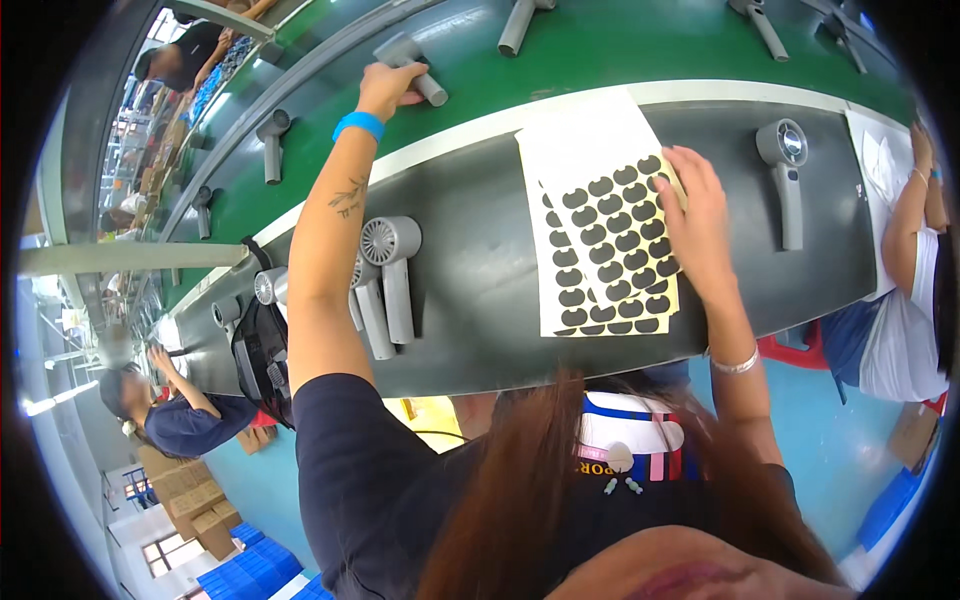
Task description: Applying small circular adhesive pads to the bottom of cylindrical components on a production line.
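Note:
My left hand (pixel 388 92) reaches out to the far left over the green belt, its fingers closed around a grey handheld fan (pixel 430 90). Sheets of dark, rounded stickers (pixel 610 235) lie on the dark table in front of me, overlapping one another. Against their right edge rests my right hand (pixel 697 215), fingers stretched out and thumb apart, with nothing visibly held. Left of the sheets, several grey fans, among them one fan (pixel 398 285), lie close together. Another fan (pixel 788 185) lies alone at the right, its round grille showing.
A green conveyor belt (pixel 620 45) carrying more fans runs behind the table's pale rim (pixel 480 135). A black bag (pixel 262 350) is at the table's left. Co-workers sit at both sides, one person's arm (pixel 905 210) near the right end. A grey post (pixel 130 258) juts in from the left.

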The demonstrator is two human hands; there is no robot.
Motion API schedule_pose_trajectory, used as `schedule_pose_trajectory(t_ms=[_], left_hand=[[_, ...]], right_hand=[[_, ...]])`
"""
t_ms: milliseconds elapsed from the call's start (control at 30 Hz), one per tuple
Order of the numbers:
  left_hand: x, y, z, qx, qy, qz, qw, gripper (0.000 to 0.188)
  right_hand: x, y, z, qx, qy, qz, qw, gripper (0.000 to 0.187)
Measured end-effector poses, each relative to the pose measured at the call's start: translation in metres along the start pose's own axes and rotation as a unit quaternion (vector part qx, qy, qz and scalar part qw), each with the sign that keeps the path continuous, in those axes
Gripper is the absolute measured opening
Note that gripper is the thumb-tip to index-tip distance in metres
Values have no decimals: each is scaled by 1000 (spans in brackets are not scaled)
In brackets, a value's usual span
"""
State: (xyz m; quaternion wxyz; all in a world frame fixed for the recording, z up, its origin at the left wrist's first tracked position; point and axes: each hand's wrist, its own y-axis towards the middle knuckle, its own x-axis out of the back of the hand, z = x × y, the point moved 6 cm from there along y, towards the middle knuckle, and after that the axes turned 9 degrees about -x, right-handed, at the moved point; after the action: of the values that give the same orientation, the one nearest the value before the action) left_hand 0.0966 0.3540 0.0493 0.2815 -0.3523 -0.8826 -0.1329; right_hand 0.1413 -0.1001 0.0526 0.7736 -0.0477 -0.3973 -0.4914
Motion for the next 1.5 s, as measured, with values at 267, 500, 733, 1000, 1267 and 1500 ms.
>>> schedule_pose_trajectory(t_ms=[267, 500, 733, 1000, 1267, 1500], left_hand=[[35, -76, -65, -91, -130, -9, 987, 34], [13, -220, -169, -456, 136, -21, 879, 23], [-45, -276, -170, -463, 160, 29, 871, 31], [-44, -282, -170, -444, 96, -107, 884, 43], [-57, -284, -155, -351, -79, -122, 925, 45], [-67, -287, -154, -285, -228, -40, 930, 43]], right_hand=[[-3, -6, 2, -58, 23, 5, 998, 36], [-6, -3, 1, -50, 23, 14, 998, 33], [-7, -6, 2, -117, 41, 71, 990, 32], [-6, -6, -2, -116, 51, 56, 990, 31], [-5, -3, -2, -111, 72, 64, 989, 24], [-7, -2, -9, -139, 105, 49, 984, 19]])
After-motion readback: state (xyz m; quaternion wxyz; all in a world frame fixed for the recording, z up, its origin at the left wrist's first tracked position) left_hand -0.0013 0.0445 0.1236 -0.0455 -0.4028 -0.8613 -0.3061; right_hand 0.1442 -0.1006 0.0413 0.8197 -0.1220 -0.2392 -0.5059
